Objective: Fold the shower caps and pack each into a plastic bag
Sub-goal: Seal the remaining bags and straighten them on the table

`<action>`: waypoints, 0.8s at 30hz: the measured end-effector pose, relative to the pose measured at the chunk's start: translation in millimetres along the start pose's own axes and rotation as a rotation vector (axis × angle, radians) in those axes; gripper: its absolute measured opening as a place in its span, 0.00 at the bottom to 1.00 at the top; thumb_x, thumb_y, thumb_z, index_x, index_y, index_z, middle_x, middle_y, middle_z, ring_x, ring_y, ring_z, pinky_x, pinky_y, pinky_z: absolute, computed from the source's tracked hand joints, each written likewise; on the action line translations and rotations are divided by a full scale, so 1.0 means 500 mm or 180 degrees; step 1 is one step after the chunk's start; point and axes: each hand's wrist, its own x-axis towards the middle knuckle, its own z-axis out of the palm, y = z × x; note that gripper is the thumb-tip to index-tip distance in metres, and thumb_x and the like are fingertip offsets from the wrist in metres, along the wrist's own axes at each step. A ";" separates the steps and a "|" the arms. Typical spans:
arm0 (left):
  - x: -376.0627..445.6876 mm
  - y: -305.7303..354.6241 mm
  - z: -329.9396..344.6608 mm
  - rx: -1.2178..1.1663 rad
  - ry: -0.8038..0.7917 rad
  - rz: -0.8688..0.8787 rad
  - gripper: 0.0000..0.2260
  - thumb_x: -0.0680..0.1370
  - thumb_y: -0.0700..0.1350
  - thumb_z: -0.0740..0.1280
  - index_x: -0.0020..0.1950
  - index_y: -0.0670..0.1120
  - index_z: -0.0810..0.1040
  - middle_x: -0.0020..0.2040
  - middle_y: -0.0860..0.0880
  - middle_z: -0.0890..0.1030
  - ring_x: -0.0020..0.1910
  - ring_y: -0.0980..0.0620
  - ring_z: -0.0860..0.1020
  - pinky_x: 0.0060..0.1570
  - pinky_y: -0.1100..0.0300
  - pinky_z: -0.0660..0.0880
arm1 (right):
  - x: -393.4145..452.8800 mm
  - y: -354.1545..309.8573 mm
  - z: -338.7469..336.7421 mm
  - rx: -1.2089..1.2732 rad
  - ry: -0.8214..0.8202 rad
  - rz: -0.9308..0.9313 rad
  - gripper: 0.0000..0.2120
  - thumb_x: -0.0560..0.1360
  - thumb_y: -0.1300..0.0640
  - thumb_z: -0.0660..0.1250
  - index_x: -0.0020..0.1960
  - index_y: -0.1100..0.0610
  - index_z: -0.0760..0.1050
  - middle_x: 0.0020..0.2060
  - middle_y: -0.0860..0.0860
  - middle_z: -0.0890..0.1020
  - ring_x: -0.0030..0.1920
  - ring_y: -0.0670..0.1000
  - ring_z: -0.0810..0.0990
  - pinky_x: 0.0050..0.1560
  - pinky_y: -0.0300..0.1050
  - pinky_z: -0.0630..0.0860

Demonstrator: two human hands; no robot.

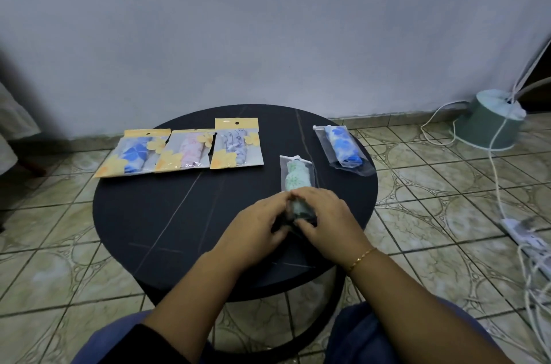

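A folded green-patterned shower cap (pixel 295 177) lies in a clear plastic bag (pixel 310 168) on the round black table (pixel 185 214), its far end pointing away from me. My left hand (pixel 259 225) and my right hand (pixel 323 219) meet at the bag's near end and both grip it, hiding that end. A blue-flowered cap in a clear bag (pixel 343 149) lies at the table's right rear. Three yellow-carded packs sit in a row at the left rear: a blue one (pixel 134 155), a pink one (pixel 186 150), a purple one (pixel 237 146).
The table stands on a tiled floor (pixel 432 214) near a pale wall. A green bucket-like base (pixel 489 122) with white cables and a power strip (pixel 524 237) lie on the floor to the right. My knees in blue cloth are at the bottom edge.
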 end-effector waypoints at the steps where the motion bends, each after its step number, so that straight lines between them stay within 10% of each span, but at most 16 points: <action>1: -0.002 -0.004 0.002 -0.0012 0.0025 0.0084 0.08 0.72 0.40 0.69 0.46 0.51 0.75 0.58 0.57 0.78 0.52 0.53 0.77 0.49 0.56 0.74 | 0.001 0.004 0.003 0.0008 0.0033 -0.0049 0.24 0.68 0.60 0.72 0.63 0.52 0.74 0.59 0.47 0.78 0.61 0.52 0.73 0.60 0.52 0.70; 8: -0.010 -0.022 0.013 0.0032 0.0244 0.0387 0.10 0.68 0.40 0.70 0.36 0.50 0.70 0.63 0.55 0.77 0.60 0.55 0.76 0.51 0.60 0.76 | 0.007 0.005 0.019 -0.0470 0.0456 -0.0302 0.17 0.63 0.61 0.75 0.50 0.54 0.78 0.44 0.49 0.81 0.46 0.56 0.78 0.43 0.51 0.72; 18: -0.011 -0.041 0.005 0.0154 0.0126 0.0413 0.09 0.71 0.38 0.72 0.39 0.48 0.73 0.63 0.53 0.78 0.55 0.60 0.76 0.49 0.77 0.64 | -0.012 0.030 -0.068 0.0802 -0.0125 0.0400 0.23 0.70 0.64 0.61 0.62 0.47 0.74 0.57 0.44 0.76 0.57 0.48 0.74 0.60 0.44 0.71; 24: -0.009 -0.039 0.005 0.0472 0.0342 0.0538 0.19 0.70 0.43 0.71 0.60 0.49 0.76 0.56 0.53 0.81 0.48 0.58 0.75 0.48 0.65 0.72 | -0.050 0.056 -0.047 -0.0322 -0.0263 -0.0243 0.25 0.69 0.55 0.62 0.65 0.41 0.72 0.63 0.43 0.74 0.63 0.44 0.70 0.58 0.48 0.68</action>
